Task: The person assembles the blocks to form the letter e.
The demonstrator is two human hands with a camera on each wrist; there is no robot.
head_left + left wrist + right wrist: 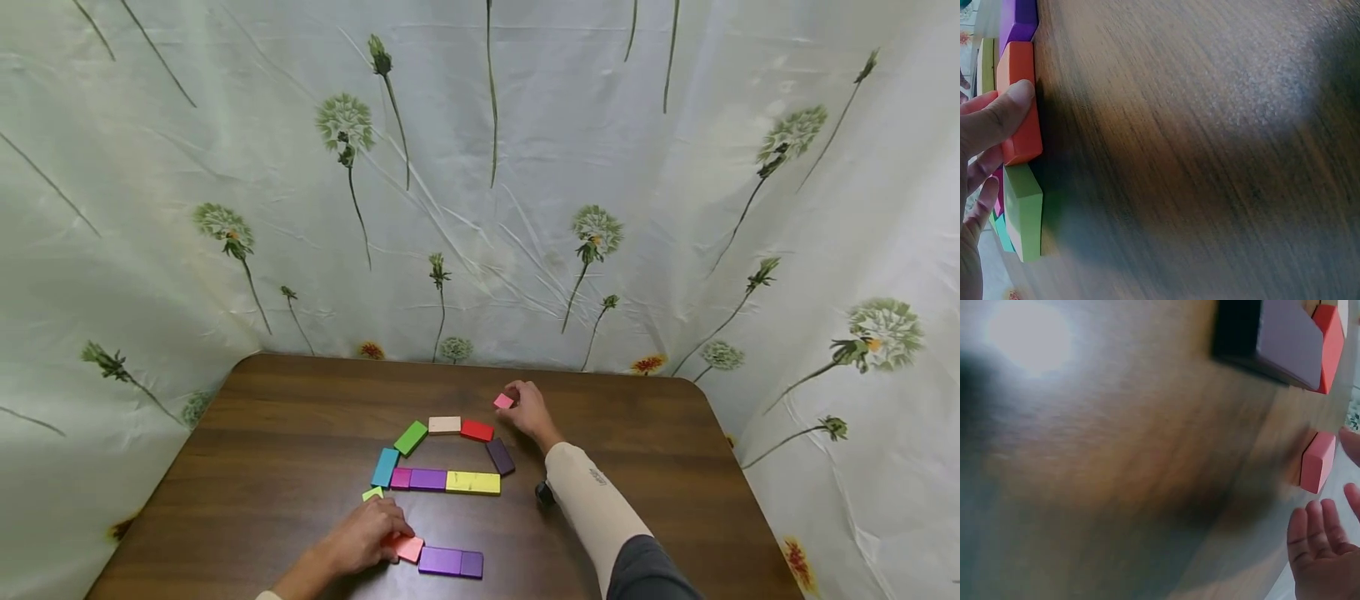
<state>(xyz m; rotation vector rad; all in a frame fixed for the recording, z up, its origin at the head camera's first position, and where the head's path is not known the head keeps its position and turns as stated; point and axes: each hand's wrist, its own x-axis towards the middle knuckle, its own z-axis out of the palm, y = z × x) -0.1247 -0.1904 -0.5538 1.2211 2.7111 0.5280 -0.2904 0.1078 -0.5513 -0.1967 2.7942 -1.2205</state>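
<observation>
My left hand (367, 533) pinches an orange block (1019, 103), its thumb lying on one face in the left wrist view. That block stands end to end with purple blocks (450, 562) at the near side of the table. A light-green block (1024, 212) lies at its other end, mostly hidden behind the hand in the head view. On the far side, my right hand (531, 412) is beside a small pink block (1319, 462). Its fingers are spread around the block, which rests on the table, and no grip shows in the right wrist view.
Teal (385, 467), green (411, 438), beige (444, 425), red (477, 430) and dark purple (500, 457) blocks form an arch. Below it runs a row of magenta (401, 478), purple (428, 480) and yellow (473, 483) blocks. A flowered curtain (465, 208) hangs behind the wooden table (637, 508).
</observation>
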